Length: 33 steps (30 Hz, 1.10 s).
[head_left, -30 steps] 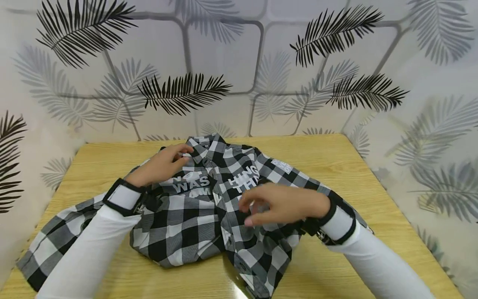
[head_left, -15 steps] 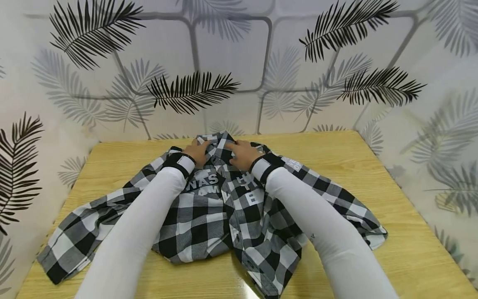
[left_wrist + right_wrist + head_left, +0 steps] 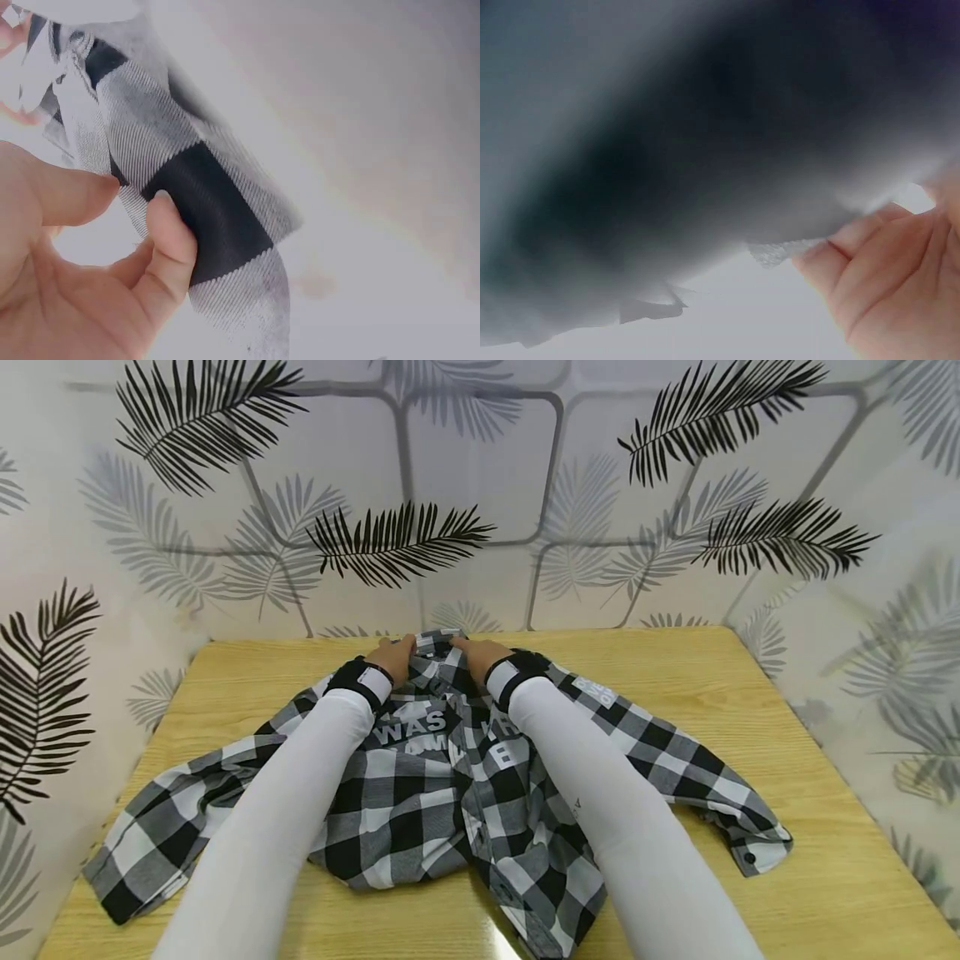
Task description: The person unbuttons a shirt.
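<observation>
A black, white and grey checked shirt lies front up, its collar at the far side and white lettering across the chest. My left hand pinches the left side of the collar; in the left wrist view, thumb and finger meet at the checked cloth. On the collar's other side, my right hand grips the cloth. The right wrist view shows curled fingers at a fabric edge, with blurred dark cloth covering much of that view.
The shirt lies on a wooden table. One sleeve spreads toward the near left, the other toward the right. A leaf-patterned wall covering rises behind the table and along its sides.
Both hands have come from over the chest to the collar and taken hold of it. In the last half second they have edged farther up, and the right cuff has shifted slightly.
</observation>
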Each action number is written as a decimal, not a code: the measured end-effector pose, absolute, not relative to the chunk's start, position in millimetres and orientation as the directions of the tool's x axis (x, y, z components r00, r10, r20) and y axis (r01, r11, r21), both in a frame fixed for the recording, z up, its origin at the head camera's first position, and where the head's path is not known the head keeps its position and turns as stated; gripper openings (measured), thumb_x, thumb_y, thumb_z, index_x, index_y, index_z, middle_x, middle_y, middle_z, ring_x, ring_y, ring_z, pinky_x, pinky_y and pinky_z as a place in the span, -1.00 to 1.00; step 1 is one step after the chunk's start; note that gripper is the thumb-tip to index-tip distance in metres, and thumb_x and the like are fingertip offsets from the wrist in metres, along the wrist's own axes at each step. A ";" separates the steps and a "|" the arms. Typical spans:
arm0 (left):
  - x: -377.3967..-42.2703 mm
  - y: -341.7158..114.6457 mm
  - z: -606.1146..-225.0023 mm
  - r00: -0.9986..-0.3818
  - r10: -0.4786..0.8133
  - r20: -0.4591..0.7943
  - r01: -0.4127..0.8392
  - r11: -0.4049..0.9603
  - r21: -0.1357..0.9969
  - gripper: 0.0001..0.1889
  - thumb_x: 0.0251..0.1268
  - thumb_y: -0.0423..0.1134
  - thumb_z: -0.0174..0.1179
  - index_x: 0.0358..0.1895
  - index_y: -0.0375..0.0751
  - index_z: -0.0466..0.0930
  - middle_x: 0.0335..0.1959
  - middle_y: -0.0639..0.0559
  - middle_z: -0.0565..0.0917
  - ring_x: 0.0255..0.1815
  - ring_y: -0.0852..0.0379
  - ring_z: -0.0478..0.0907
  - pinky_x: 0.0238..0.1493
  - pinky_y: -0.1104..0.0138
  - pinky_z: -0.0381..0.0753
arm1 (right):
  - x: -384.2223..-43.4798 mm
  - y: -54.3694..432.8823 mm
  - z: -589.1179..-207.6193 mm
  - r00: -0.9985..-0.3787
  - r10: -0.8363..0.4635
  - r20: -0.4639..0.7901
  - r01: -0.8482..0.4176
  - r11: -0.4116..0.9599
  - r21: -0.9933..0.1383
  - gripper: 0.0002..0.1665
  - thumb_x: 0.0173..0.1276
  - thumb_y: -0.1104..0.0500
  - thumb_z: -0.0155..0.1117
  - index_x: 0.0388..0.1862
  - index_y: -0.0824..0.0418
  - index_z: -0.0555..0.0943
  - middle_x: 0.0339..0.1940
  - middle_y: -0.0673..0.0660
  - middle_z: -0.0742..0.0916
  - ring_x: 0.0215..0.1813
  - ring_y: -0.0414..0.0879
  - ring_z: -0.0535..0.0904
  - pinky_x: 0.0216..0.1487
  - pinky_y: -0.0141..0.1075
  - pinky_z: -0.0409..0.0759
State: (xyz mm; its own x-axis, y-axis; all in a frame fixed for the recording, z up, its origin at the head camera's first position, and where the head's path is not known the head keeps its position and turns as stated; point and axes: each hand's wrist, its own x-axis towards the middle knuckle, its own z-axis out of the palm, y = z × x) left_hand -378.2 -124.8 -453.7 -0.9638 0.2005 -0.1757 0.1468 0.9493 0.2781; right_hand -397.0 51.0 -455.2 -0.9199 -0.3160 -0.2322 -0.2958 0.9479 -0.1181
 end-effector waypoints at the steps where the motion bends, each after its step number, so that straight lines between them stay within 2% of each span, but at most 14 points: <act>1: -377.5 -126.2 -453.3 -0.962 0.210 -0.174 0.157 0.948 0.277 -0.69 0.23 -0.48 -0.05 0.00 -0.17 0.22 -0.18 -0.32 0.37 -0.42 -0.09 0.33 -0.59 0.25 0.23 | -397.9 52.4 -456.2 -0.921 -0.331 -0.206 -0.314 0.943 -0.110 -0.15 0.23 0.45 0.04 0.36 -0.21 0.06 -0.26 0.11 0.66 -0.44 -0.07 0.54 -0.48 -0.26 0.44; 4: -375.3 -131.4 -454.5 -0.954 0.249 -0.167 0.199 0.942 0.270 -0.69 0.26 -0.46 -0.05 0.05 -0.22 0.23 -0.23 -0.27 0.47 -0.33 -0.11 0.37 -0.51 0.23 0.29 | -397.4 58.4 -456.2 -0.923 -0.373 -0.096 -0.371 0.928 -0.034 -0.38 0.22 0.40 0.12 0.21 -0.06 0.33 0.02 0.10 0.56 -0.11 0.00 0.53 -0.19 -0.16 0.48; 7: -373.2 -138.5 -456.6 -0.946 0.290 -0.143 0.247 0.933 0.261 -0.64 0.30 -0.38 -0.03 0.14 -0.25 0.23 -0.13 -0.24 0.51 -0.18 -0.12 0.44 -0.35 0.20 0.38 | -396.6 66.4 -454.0 -0.912 -0.409 0.021 -0.409 0.912 0.008 -0.68 0.29 0.29 0.09 0.00 0.01 0.47 -0.06 0.09 0.55 -0.10 0.01 0.49 -0.17 -0.12 0.45; 10: -370.0 -146.4 -454.0 -0.940 0.332 -0.082 0.304 0.921 0.245 -0.64 0.30 -0.28 0.01 0.13 -0.29 0.29 -0.05 -0.22 0.50 -0.12 -0.10 0.46 -0.22 0.15 0.42 | -395.0 75.6 -446.8 -0.893 -0.441 0.090 -0.444 0.896 -0.013 -0.85 0.32 0.18 0.07 -0.13 0.04 0.49 -0.15 0.07 0.55 -0.16 -0.01 0.47 -0.22 -0.13 0.44; 13: -364.7 -155.9 -445.3 -0.929 0.369 -0.016 0.352 0.899 0.261 -0.62 0.30 -0.21 0.01 0.12 -0.31 0.29 -0.11 -0.19 0.51 -0.18 -0.06 0.48 -0.22 0.14 0.41 | -391.2 84.4 -434.9 -0.875 -0.472 0.104 -0.483 0.866 -0.132 -0.86 0.32 0.14 0.08 -0.15 0.09 0.46 -0.19 0.06 0.59 -0.18 -0.04 0.50 -0.21 -0.17 0.43; 16: -356.5 -166.3 -430.6 -0.917 0.397 0.036 0.387 0.863 0.325 -0.64 0.32 -0.15 -0.02 0.10 -0.25 0.25 -0.27 -0.15 0.50 -0.36 -0.02 0.47 -0.36 0.17 0.38 | -384.6 92.7 -419.9 -0.852 -0.507 0.134 -0.523 0.808 -0.270 -0.84 0.30 0.17 0.10 -0.15 0.14 0.43 -0.22 0.09 0.60 -0.24 -0.06 0.51 -0.23 -0.21 0.43; 19: -343.6 -175.6 -411.8 -0.897 0.425 0.122 0.437 0.805 0.402 -0.74 0.32 -0.14 -0.01 -0.03 -0.15 0.26 -0.44 -0.08 0.44 -0.55 0.03 0.39 -0.50 0.22 0.30 | -373.0 100.3 -402.5 -0.818 -0.538 0.202 -0.571 0.719 -0.396 -0.80 0.28 0.21 0.13 -0.14 0.15 0.38 -0.32 0.09 0.58 -0.34 -0.08 0.48 -0.31 -0.23 0.41; 21: -330.6 -179.7 -398.6 -0.880 0.438 0.186 0.473 0.760 0.446 -0.78 0.30 -0.16 0.02 -0.08 -0.07 0.25 -0.50 -0.03 0.42 -0.59 0.06 0.36 -0.55 0.24 0.29 | -362.3 106.4 -391.5 -0.788 -0.564 0.248 -0.610 0.654 -0.447 -0.65 0.27 0.19 0.15 0.00 0.12 0.33 -0.42 0.06 0.57 -0.42 -0.12 0.44 -0.35 -0.26 0.38; 23: -315.5 -182.7 -387.1 -0.848 0.463 0.258 0.529 0.708 0.468 -0.73 0.26 -0.19 0.06 -0.04 0.00 0.21 -0.53 0.00 0.41 -0.62 0.09 0.34 -0.57 0.26 0.29 | -348.0 112.8 -379.8 -0.764 -0.583 0.276 -0.634 0.599 -0.490 -0.47 0.25 0.17 0.17 0.17 0.09 0.25 -0.48 0.04 0.55 -0.46 -0.14 0.42 -0.36 -0.28 0.37; 26: -289.3 -183.7 -371.1 -0.797 0.513 0.317 0.601 0.627 0.496 -0.47 0.17 -0.24 0.16 0.14 0.13 0.10 -0.54 0.04 0.45 -0.61 0.13 0.35 -0.55 0.27 0.34 | -323.0 122.7 -362.8 -0.727 -0.621 0.292 -0.667 0.539 -0.515 -0.59 0.22 0.14 0.20 0.03 0.16 0.38 -0.55 0.03 0.51 -0.48 -0.18 0.41 -0.35 -0.30 0.35; 28: -271.1 -183.3 -360.8 -0.760 0.565 0.321 0.642 0.575 0.507 -0.28 0.11 -0.25 0.22 0.26 0.21 0.00 -0.52 0.08 0.47 -0.58 0.17 0.38 -0.52 0.29 0.37 | -304.5 128.2 -351.6 -0.708 -0.643 0.291 -0.682 0.519 -0.515 -0.80 0.23 0.11 0.20 -0.23 0.17 0.47 -0.53 0.01 0.51 -0.44 -0.19 0.43 -0.33 -0.30 0.34; 30: -253.7 -183.1 -351.0 -0.711 0.632 0.309 0.684 0.518 0.513 -0.33 0.07 -0.25 0.25 0.24 0.19 0.13 -0.45 0.14 0.51 -0.50 0.22 0.42 -0.45 0.29 0.40 | -286.2 133.4 -341.3 -0.688 -0.668 0.282 -0.702 0.515 -0.492 -0.78 0.26 0.07 0.15 -0.45 0.15 0.39 -0.52 -0.01 0.50 -0.43 -0.19 0.42 -0.36 -0.28 0.33; 33: -230.4 -185.6 -336.2 -0.629 0.733 0.257 0.733 0.451 0.509 -0.67 0.10 -0.23 0.24 -0.05 0.12 0.45 -0.40 0.20 0.49 -0.40 0.23 0.41 -0.38 0.28 0.38 | -258.5 140.6 -327.2 -0.675 -0.696 0.245 -0.715 0.535 -0.449 -0.82 0.33 0.03 0.04 -0.34 0.09 0.34 -0.49 -0.01 0.48 -0.46 -0.19 0.41 -0.39 -0.29 0.35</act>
State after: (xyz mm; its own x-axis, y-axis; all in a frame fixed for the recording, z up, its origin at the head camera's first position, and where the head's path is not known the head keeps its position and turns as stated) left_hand -230.4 -185.6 -336.2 -0.6294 0.7333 0.2570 0.7333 0.4511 0.5087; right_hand -258.5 140.6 -327.2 -0.6750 -0.6959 0.2451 -0.7151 0.5354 -0.4494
